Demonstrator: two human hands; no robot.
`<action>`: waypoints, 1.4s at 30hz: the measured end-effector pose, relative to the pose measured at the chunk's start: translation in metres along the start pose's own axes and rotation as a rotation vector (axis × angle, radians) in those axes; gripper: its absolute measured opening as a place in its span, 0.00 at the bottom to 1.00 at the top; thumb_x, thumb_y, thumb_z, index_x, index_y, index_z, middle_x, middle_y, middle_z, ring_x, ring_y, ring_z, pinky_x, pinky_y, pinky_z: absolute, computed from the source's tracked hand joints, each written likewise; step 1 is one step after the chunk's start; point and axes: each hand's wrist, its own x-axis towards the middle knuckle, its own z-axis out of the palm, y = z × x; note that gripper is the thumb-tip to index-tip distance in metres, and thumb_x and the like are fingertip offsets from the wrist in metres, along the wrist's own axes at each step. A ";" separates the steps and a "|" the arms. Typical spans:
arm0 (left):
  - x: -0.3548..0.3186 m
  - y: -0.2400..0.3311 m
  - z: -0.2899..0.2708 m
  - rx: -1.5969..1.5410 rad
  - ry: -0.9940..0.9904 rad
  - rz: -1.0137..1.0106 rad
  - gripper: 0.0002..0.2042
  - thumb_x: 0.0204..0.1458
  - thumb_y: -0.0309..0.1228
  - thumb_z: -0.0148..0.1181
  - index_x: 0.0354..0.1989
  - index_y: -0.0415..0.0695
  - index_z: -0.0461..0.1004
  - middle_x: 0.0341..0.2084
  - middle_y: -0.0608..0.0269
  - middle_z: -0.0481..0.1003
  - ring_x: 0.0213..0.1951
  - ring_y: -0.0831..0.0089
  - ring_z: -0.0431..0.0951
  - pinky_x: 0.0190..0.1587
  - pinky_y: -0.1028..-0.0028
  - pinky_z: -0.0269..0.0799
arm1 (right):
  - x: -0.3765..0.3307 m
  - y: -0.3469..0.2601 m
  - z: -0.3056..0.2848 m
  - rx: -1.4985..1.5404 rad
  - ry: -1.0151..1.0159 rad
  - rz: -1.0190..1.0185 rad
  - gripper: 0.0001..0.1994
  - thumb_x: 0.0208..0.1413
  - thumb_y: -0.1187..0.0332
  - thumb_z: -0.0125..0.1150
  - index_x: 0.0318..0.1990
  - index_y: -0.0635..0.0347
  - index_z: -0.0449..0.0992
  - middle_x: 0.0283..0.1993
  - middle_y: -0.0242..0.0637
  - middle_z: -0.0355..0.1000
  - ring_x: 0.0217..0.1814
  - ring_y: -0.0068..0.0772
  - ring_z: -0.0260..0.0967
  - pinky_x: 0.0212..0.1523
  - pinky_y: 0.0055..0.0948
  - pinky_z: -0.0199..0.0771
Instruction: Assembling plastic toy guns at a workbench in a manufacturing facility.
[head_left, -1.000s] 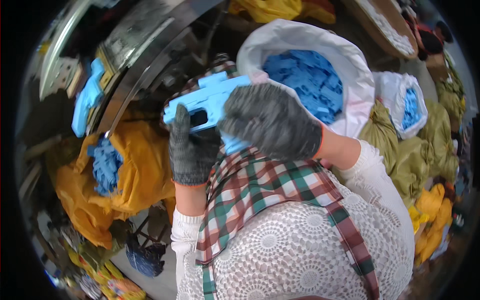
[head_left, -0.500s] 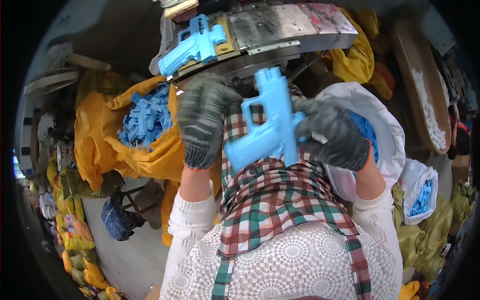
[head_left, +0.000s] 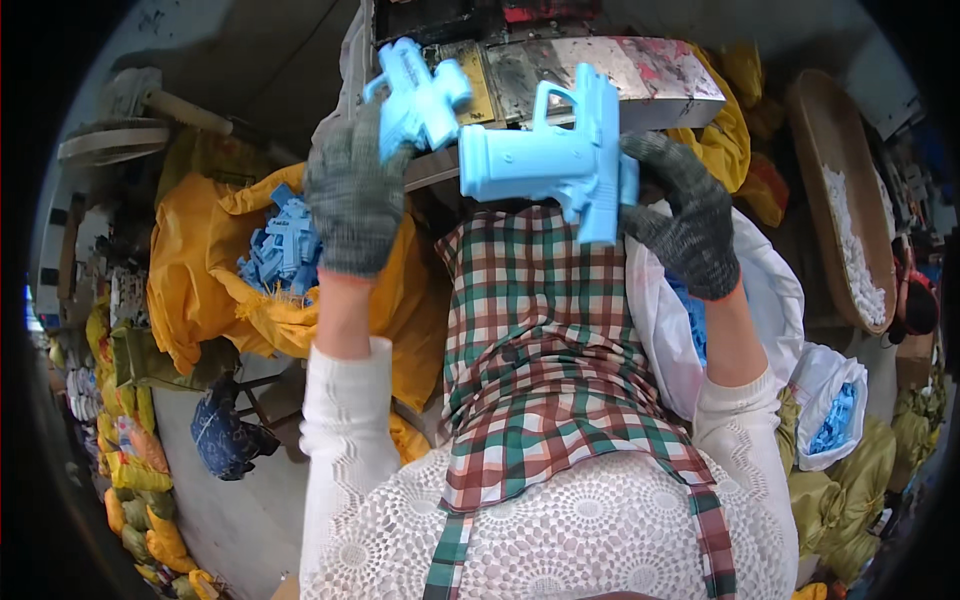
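Up front: 2 blue toy guns, L hand (head_left: pixel 352 195) grips 1 (head_left: pixel 418 95), R hand (head_left: pixel 685 215) grips 1 (head_left: pixel 555 160).

Matt, smooth blue plastic toy pistol (head_left: pixel 560 160); rough grey knitted gloves (head_left: pixel 352 195); scuffed, shiny metal plate (head_left: pixel 610 65).

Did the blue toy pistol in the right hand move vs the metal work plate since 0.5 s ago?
Yes. The blue toy pistol, held by the right hand, has gone up toward the metal work plate; its top now overlaps the plate's front edge.
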 end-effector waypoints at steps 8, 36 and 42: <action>-0.100 -0.070 -0.062 0.567 -0.351 -0.564 0.39 0.43 0.46 0.63 0.61 0.40 0.56 0.55 0.40 0.62 0.58 0.49 0.61 0.63 0.58 0.49 | 0.099 0.026 0.057 -0.153 -0.192 -0.629 0.18 0.48 0.66 0.64 0.49 0.52 0.74 0.51 0.40 0.71 0.52 0.38 0.69 0.50 0.32 0.72; -0.090 0.035 -0.035 -0.435 -1.116 -0.136 0.27 0.51 0.32 0.58 0.62 0.49 0.60 0.52 0.51 0.70 0.55 0.59 0.69 0.53 0.66 0.65 | -0.251 0.261 -0.086 -1.049 -0.629 1.014 0.13 0.43 0.67 0.53 0.34 0.59 0.80 0.40 0.51 0.75 0.42 0.42 0.75 0.39 0.41 0.74; -0.078 0.069 -0.026 -0.699 -0.974 0.098 0.25 0.50 0.33 0.60 0.58 0.43 0.64 0.51 0.50 0.70 0.53 0.56 0.69 0.54 0.64 0.65 | -0.183 0.235 -0.161 -0.989 -0.485 0.710 0.08 0.42 0.69 0.52 0.26 0.60 0.78 0.27 0.48 0.74 0.27 0.43 0.74 0.28 0.37 0.73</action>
